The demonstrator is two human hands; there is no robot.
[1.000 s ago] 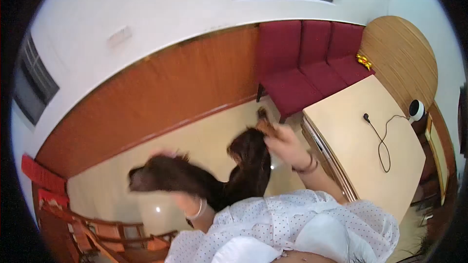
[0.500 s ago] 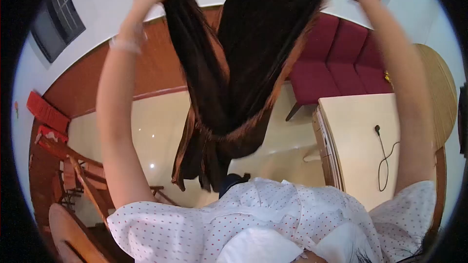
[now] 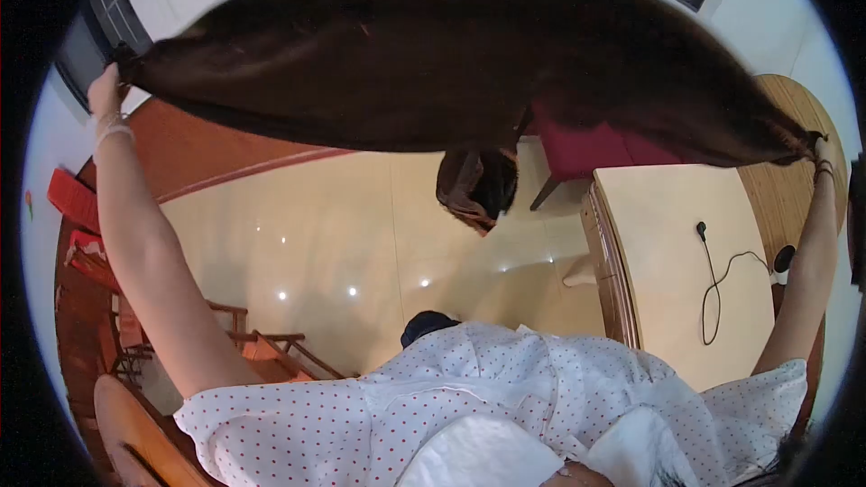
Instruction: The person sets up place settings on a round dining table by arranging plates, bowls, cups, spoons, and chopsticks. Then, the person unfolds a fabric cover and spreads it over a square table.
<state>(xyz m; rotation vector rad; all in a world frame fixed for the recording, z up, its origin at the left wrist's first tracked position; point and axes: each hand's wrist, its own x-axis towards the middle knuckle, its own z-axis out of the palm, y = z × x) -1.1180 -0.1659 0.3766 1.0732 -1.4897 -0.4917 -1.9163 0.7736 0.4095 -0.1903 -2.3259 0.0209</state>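
Note:
A dark brown shawl (image 3: 433, 63), with a rusty tint along its edges, is stretched wide across the upper part of the view. Far out on the left, my left hand (image 3: 105, 95) is closed around one gathered end. My right hand (image 3: 823, 150) grips the opposite end at the far right, and its fingers are partly hidden. Between the hands the fabric billows upward. A loose folded piece (image 3: 478, 188) dangles below its middle, over the floor.
A cream-topped table (image 3: 677, 252) with a black cable (image 3: 717, 289) stands at the right. Maroon seats (image 3: 577, 149) are partly behind the cloth. Wooden chairs (image 3: 271, 352) and a round wooden piece (image 3: 135, 424) are at lower left. A wooden disc-shaped panel (image 3: 776, 198) is beyond my right arm.
Both hands have moved far apart and lower, left and right. The shawl, which hung in folds between them, is now spread out sideways and lifted, uncovering more floor.

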